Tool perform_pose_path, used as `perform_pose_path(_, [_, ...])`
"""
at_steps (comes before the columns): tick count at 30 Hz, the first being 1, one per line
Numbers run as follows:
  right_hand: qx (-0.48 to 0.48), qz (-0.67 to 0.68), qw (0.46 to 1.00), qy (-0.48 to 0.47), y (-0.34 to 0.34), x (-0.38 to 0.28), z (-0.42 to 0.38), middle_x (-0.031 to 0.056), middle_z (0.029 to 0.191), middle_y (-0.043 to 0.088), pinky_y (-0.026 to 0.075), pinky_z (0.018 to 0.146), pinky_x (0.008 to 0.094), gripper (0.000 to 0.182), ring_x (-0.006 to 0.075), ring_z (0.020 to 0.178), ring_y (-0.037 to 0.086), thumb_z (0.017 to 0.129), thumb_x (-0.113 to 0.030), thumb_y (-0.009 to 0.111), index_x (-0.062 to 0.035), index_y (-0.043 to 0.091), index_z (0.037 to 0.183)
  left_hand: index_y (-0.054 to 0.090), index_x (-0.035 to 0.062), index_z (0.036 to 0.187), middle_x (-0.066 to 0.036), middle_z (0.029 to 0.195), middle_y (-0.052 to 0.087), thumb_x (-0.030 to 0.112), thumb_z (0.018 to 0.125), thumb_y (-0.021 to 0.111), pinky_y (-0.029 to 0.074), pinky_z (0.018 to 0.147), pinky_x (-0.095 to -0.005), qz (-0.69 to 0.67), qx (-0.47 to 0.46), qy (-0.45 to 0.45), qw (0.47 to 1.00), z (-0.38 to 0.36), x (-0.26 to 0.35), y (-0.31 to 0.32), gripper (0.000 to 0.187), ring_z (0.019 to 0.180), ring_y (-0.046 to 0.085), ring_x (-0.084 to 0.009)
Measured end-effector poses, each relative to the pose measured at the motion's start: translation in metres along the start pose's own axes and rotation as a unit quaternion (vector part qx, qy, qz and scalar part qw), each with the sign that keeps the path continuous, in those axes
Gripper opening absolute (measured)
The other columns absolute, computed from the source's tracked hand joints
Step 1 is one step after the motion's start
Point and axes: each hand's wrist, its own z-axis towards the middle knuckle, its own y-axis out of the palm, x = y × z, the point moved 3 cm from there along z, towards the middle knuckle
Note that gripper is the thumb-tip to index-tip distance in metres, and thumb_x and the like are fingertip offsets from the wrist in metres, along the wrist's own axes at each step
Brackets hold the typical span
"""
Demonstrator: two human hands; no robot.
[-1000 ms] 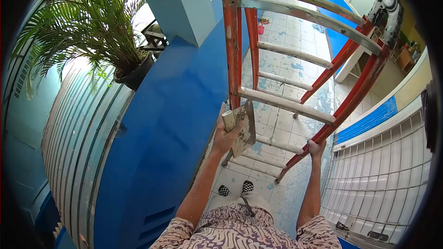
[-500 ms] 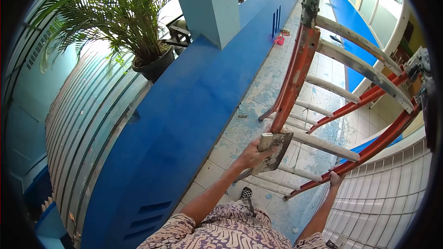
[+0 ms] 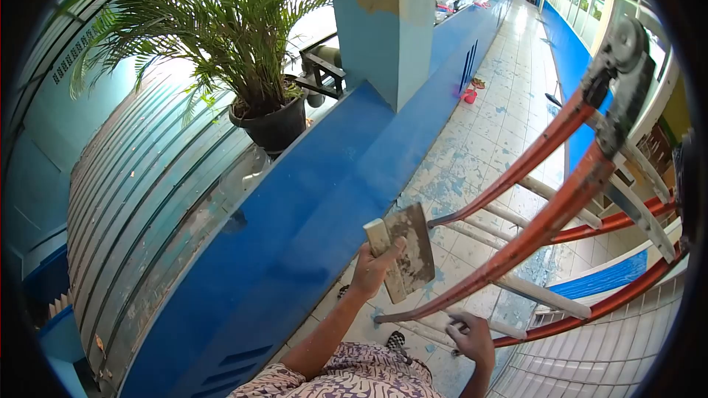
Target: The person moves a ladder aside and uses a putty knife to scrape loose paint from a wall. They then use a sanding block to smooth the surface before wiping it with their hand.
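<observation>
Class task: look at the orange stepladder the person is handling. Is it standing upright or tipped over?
Tipped. The stepladder leans steeply; its rails run diagonally across the view, top at upper right. The right hand grips a low rung; the left hand holds a scraper.

Trowel [image 3: 408, 252]: flat rectangular metal blade, grey and heavily crusted with dried plaster, with a pale wooden handle along its left edge. Held upright and tilted slightly, above the tiled floor, just left of the ladder's rails.

Stepladder [image 3: 549, 221]: orange-red side rails with worn, paint-spattered pale rungs and a grey metal hinge at its top. Folded and tipped over, lying steeply slanted, feet low near the person.
</observation>
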Motion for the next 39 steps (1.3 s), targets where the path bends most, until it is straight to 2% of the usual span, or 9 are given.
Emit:
perform_pose_path(2, [0.06, 0.079, 0.987, -0.124, 0.024, -0.088, 0.037, 0.0205, 0.115, 0.071, 0.06, 0.081, 0.0345, 0.052, 0.0278, 0.094, 0.073, 0.082, -0.006, 0.078, 0.0022, 0.064, 0.132, 0.07, 0.0033, 0.112, 0.001, 0.09, 0.069, 0.037, 0.103, 0.067, 0.051, 0.072, -0.0295, 0.011, 0.006, 0.018, 1.0, 0.016, 0.029, -0.014, 0.035, 0.082, 0.062, -0.008])
perform_pose_path(4, [0.091, -0.008, 0.97, -0.225, 0.039, -0.159, 0.073, 0.0269, 0.138, 0.057, 0.05, 0.105, 0.047, 0.076, 0.0414, 0.123, 0.059, 0.078, -0.008, 0.081, 0.0041, 0.05, 0.146, 0.07, 0.0034, 0.111, 0.001, 0.088, 0.068, 0.039, 0.105, 0.064, 0.051, 0.072, -0.0291, 0.019, 0.012, 0.039, 0.999, 0.039, 0.051, -0.034, 0.036, 0.081, 0.063, -0.0084])
perform_pose_path(13, [0.118, -0.113, 0.927, -0.338, 0.101, -0.27, 0.208, 0.0349, 0.148, 0.044, 0.034, 0.117, 0.0548, 0.077, 0.0509, 0.137, 0.044, 0.082, -0.004, 0.07, 0.0144, 0.036, 0.149, 0.054, -0.0073, 0.129, -0.017, 0.119, 0.063, 0.035, 0.111, 0.05, 0.05, 0.086, -0.0355, 0.215, -0.061, 0.16, 0.962, 0.091, 0.128, -0.052, 0.046, 0.111, 0.061, -0.0236])
perform_pose_path(17, [0.135, 0.008, 0.95, -0.283, 0.094, -0.272, 0.232, 0.0274, 0.143, 0.052, 0.052, 0.098, 0.0472, 0.067, 0.0441, 0.128, 0.054, 0.082, -0.004, 0.07, 0.0058, 0.049, 0.145, 0.032, -0.0105, 0.153, -0.037, 0.15, 0.04, 0.05, 0.102, 0.059, 0.045, 0.109, -0.0475, 0.287, -0.15, 0.175, 0.93, 0.111, 0.157, -0.046, 0.083, 0.134, 0.051, -0.0478])
perform_pose_path(18, [0.154, 0.071, 0.955, -0.241, 0.092, -0.264, 0.242, 0.022, 0.126, 0.064, 0.057, 0.082, 0.0396, 0.057, 0.0356, 0.108, 0.066, 0.083, -0.005, 0.072, 0.0029, 0.058, 0.137, 0.032, -0.0105, 0.153, -0.037, 0.15, 0.04, 0.05, 0.102, 0.059, 0.045, 0.109, -0.0475, 0.285, -0.15, 0.173, 0.931, 0.115, 0.161, -0.044, 0.083, 0.134, 0.051, -0.0478])
perform_pose_path(22, [0.238, 0.189, 0.921, -0.245, 0.076, -0.258, 0.267, 0.0077, 0.087, 0.071, 0.053, 0.067, 0.029, 0.029, 0.0141, 0.075, 0.066, 0.089, -0.005, 0.071, 0.0052, 0.064, 0.115, 0.027, -0.0083, 0.158, -0.039, 0.159, 0.027, 0.055, 0.098, 0.064, 0.035, 0.118, -0.0544, 0.406, -0.172, 0.228, 0.868, 0.138, 0.173, -0.032, 0.095, 0.146, 0.034, -0.0525])
perform_pose_path(26, [0.28, 0.281, 0.905, -0.154, 0.055, -0.256, 0.294, 0.0036, 0.086, 0.072, 0.052, 0.065, 0.0264, 0.016, 0.008, 0.076, 0.063, 0.088, -0.005, 0.076, 0.0057, 0.07, 0.098, 0.028, -0.0083, 0.158, -0.037, 0.161, 0.024, 0.056, 0.097, 0.064, 0.028, 0.121, -0.057, 0.441, -0.166, 0.274, 0.839, 0.166, 0.165, -0.012, 0.096, 0.152, 0.025, -0.05])
perform_pose_path(34, [0.325, 0.33, 0.869, -0.177, -0.002, -0.263, 0.356, 0.0072, 0.092, 0.075, 0.055, 0.07, 0.0259, 0.017, 0.0112, 0.08, 0.069, 0.092, -0.003, 0.072, 0.0085, 0.071, 0.104, 0.024, -0.0018, 0.161, -0.034, 0.166, 0.016, 0.064, 0.096, 0.058, 0.018, 0.123, -0.0607, 0.411, -0.128, 0.346, 0.834, 0.247, 0.14, 0.035, 0.098, 0.155, 0.017, -0.0502])
perform_pose_path(39, [0.352, 0.33, 0.857, -0.183, -0.034, -0.247, 0.39, 0.0084, 0.095, 0.074, 0.056, 0.069, 0.0247, 0.018, 0.0119, 0.079, 0.069, 0.095, -0.005, 0.072, 0.0077, 0.07, 0.108, 0.027, -0.0056, 0.159, -0.035, 0.165, 0.018, 0.081, 0.096, 0.031, 0.01, 0.125, -0.0609, 0.373, -0.102, 0.412, 0.825, 0.287, 0.123, 0.069, 0.107, 0.155, 0.017, -0.0488])
